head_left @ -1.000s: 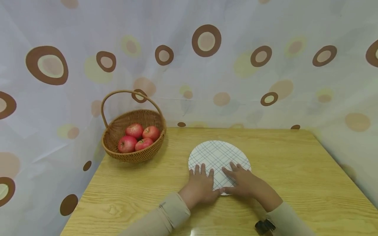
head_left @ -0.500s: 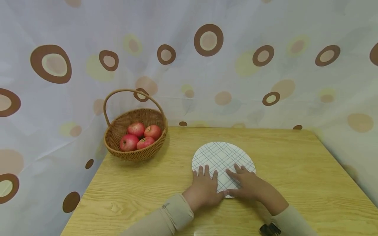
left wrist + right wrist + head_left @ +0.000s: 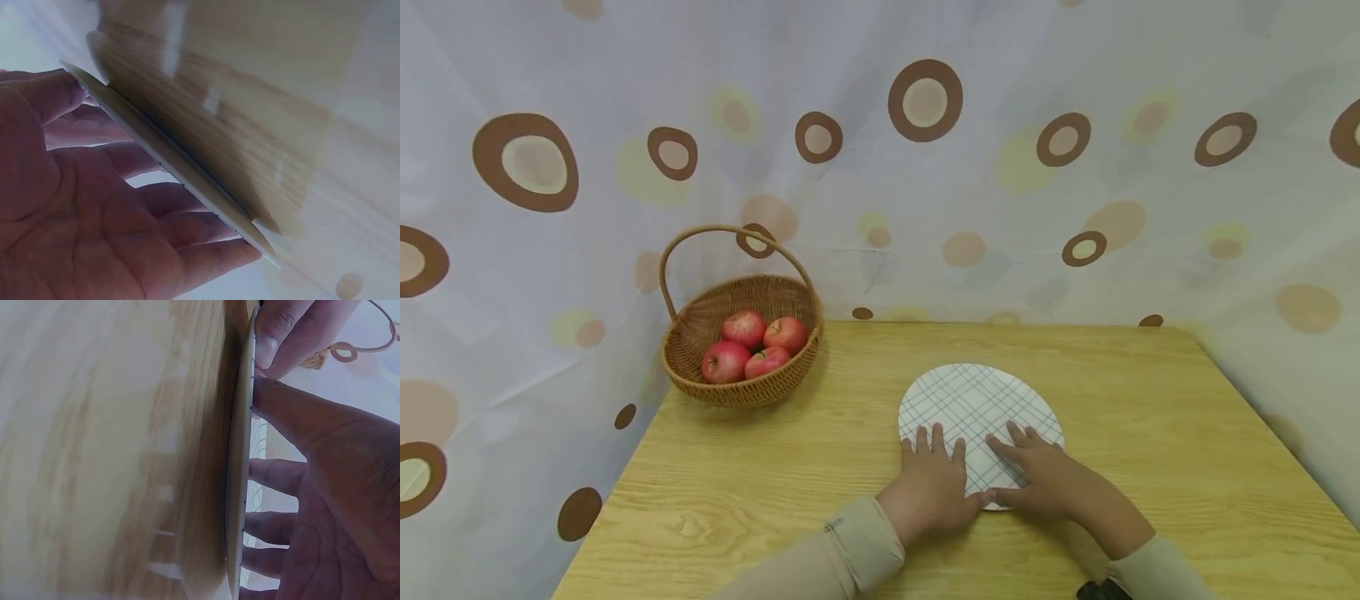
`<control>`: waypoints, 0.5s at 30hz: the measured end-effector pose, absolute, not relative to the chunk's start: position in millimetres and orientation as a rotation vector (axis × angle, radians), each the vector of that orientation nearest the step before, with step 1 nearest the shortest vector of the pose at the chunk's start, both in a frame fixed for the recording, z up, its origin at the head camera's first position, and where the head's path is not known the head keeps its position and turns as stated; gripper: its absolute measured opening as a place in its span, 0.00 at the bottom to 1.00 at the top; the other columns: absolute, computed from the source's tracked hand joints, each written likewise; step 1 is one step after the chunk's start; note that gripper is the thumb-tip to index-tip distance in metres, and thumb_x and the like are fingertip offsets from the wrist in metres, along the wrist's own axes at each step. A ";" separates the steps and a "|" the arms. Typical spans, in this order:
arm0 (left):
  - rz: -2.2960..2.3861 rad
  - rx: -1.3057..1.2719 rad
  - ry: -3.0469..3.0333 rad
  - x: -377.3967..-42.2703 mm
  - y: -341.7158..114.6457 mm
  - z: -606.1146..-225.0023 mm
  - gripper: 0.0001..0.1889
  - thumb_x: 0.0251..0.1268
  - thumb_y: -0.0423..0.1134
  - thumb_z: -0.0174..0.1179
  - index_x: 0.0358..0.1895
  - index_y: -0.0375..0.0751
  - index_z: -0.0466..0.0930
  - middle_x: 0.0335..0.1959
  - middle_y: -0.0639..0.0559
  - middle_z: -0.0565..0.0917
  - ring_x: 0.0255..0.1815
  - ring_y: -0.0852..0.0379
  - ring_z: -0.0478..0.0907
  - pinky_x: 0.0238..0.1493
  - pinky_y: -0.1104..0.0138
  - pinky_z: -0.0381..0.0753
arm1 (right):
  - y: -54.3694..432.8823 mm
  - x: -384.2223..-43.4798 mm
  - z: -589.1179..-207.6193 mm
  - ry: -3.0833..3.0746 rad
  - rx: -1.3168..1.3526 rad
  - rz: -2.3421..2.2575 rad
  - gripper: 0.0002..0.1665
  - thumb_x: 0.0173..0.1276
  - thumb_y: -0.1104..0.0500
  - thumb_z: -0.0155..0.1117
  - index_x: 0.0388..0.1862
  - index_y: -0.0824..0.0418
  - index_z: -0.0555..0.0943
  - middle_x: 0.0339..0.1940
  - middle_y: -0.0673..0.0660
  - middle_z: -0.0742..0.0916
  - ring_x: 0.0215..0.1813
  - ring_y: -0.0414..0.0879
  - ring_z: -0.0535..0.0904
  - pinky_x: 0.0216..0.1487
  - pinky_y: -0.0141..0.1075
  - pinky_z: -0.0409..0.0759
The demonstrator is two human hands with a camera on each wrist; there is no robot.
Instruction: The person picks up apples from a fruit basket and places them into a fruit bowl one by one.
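Round white plate (image 3: 977,408) with thin crossing blue lines, flat on the wooden table (image 3: 1150,433), a little right of centre and towards the near side. Patterned face pointing straight up. Equal in every direction, so without one long axis; in the head view, foreshortened into an oval stretched from left to right, lines slanting diagonally across. Edge-on in both wrist views, with the tabletop just beneath.

On the near-left part, left hand (image 3: 932,492), open, with fingers straight and spread, pointing to the far side. On the near-right part, right hand (image 3: 1045,475), likewise open, with fingers spread and pointing to the far left. Thumb tips meeting at the near rim.

Well apart, at the table's far left, wicker basket (image 3: 756,392) with arched handle, holding four red apples (image 3: 726,362). Behind, pale curtain (image 3: 985,192) with brown rings.
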State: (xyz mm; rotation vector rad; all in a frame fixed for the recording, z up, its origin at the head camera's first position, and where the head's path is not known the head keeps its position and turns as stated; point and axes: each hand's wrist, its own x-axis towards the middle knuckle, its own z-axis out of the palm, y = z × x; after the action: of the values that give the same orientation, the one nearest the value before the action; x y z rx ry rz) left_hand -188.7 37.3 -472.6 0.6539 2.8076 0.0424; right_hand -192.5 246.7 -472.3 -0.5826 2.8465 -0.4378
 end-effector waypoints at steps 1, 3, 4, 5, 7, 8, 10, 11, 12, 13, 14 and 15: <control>0.043 0.653 2.807 -188.7 38.4 -472.2 0.47 0.76 0.77 0.39 0.84 0.46 0.62 0.84 0.32 0.59 0.85 0.29 0.56 0.82 0.37 0.61 | 247.9 -192.2 -472.3 2.854 -0.587 -0.432 0.51 0.67 0.31 0.72 0.80 0.59 0.73 0.80 0.80 0.67 0.78 0.85 0.61 0.66 0.84 0.63; 0.037 0.656 2.809 -188.9 41.0 -472.0 0.47 0.76 0.77 0.39 0.84 0.46 0.62 0.85 0.33 0.59 0.85 0.30 0.56 0.82 0.38 0.62 | 250.2 -190.8 -471.7 2.859 -0.580 -0.442 0.52 0.67 0.31 0.72 0.80 0.59 0.73 0.80 0.80 0.67 0.78 0.85 0.61 0.66 0.84 0.63; 0.031 0.657 2.807 -188.6 42.4 -471.8 0.47 0.76 0.77 0.39 0.85 0.47 0.61 0.85 0.33 0.59 0.85 0.30 0.56 0.82 0.38 0.61 | 251.6 -190.2 -471.9 2.861 -0.578 -0.444 0.52 0.66 0.31 0.72 0.80 0.59 0.73 0.80 0.80 0.67 0.78 0.85 0.61 0.66 0.84 0.64; 0.022 0.657 2.807 -188.4 43.9 -471.7 0.47 0.76 0.78 0.38 0.85 0.47 0.61 0.85 0.34 0.60 0.85 0.31 0.56 0.82 0.38 0.62 | 253.1 -189.4 -472.0 2.863 -0.576 -0.444 0.52 0.66 0.30 0.72 0.80 0.59 0.73 0.80 0.80 0.67 0.78 0.85 0.61 0.66 0.84 0.64; 0.004 0.659 2.809 -187.1 47.3 -472.1 0.47 0.76 0.78 0.38 0.85 0.48 0.62 0.85 0.35 0.60 0.86 0.32 0.57 0.82 0.39 0.62 | 256.5 -187.5 -472.7 2.859 -0.571 -0.444 0.52 0.66 0.30 0.72 0.80 0.58 0.73 0.80 0.80 0.67 0.78 0.85 0.61 0.66 0.83 0.65; -0.003 0.661 2.810 -186.3 49.2 -472.1 0.47 0.76 0.78 0.38 0.84 0.49 0.62 0.85 0.35 0.60 0.85 0.32 0.57 0.82 0.39 0.63 | 258.3 -186.4 -473.0 2.856 -0.564 -0.445 0.52 0.66 0.30 0.72 0.80 0.58 0.73 0.80 0.80 0.67 0.78 0.85 0.61 0.66 0.83 0.65; -0.005 0.656 2.810 -184.2 53.0 -471.6 0.47 0.75 0.78 0.37 0.84 0.50 0.62 0.85 0.36 0.60 0.86 0.33 0.57 0.82 0.39 0.63 | 262.4 -184.5 -474.1 2.858 -0.565 -0.434 0.52 0.67 0.30 0.72 0.80 0.58 0.73 0.80 0.80 0.67 0.77 0.85 0.61 0.65 0.83 0.66; 0.000 0.652 2.811 -183.2 55.0 -471.3 0.47 0.75 0.79 0.37 0.84 0.50 0.62 0.85 0.36 0.60 0.86 0.33 0.57 0.82 0.39 0.63 | 264.6 -183.8 -474.4 2.859 -0.565 -0.431 0.52 0.67 0.30 0.72 0.80 0.57 0.73 0.80 0.80 0.66 0.77 0.86 0.61 0.65 0.83 0.65; 0.000 0.649 2.813 -182.2 57.0 -470.9 0.47 0.75 0.79 0.37 0.84 0.50 0.63 0.85 0.37 0.60 0.86 0.34 0.57 0.82 0.39 0.63 | 266.6 -182.9 -474.6 2.859 -0.565 -0.434 0.52 0.67 0.30 0.72 0.80 0.57 0.73 0.80 0.80 0.66 0.77 0.86 0.61 0.65 0.83 0.65; -0.005 0.649 2.815 -181.3 58.9 -470.5 0.47 0.75 0.79 0.37 0.84 0.51 0.63 0.85 0.37 0.61 0.86 0.34 0.58 0.82 0.39 0.63 | 268.6 -182.1 -474.7 2.860 -0.564 -0.438 0.52 0.67 0.30 0.72 0.80 0.57 0.73 0.80 0.80 0.66 0.77 0.86 0.61 0.65 0.83 0.65; -0.008 0.651 2.815 -180.5 60.8 -469.7 0.47 0.75 0.79 0.37 0.84 0.51 0.63 0.85 0.37 0.61 0.86 0.34 0.58 0.82 0.40 0.63 | 270.6 -181.4 -474.9 2.863 -0.563 -0.438 0.52 0.66 0.30 0.72 0.80 0.57 0.73 0.80 0.80 0.66 0.77 0.86 0.61 0.65 0.83 0.65; -0.009 0.651 2.815 -179.8 62.7 -469.1 0.47 0.75 0.79 0.37 0.84 0.51 0.63 0.85 0.38 0.61 0.86 0.35 0.58 0.82 0.40 0.63 | 272.6 -180.6 -474.9 2.865 -0.562 -0.441 0.52 0.66 0.30 0.72 0.80 0.57 0.73 0.80 0.80 0.66 0.77 0.86 0.61 0.65 0.83 0.65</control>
State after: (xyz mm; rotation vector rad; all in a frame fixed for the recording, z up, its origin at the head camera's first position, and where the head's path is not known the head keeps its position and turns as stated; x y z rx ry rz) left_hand -179.8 62.7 -469.1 0.6511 2.8148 -0.0090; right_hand -180.6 272.6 -474.9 -0.5618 2.8652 -0.4412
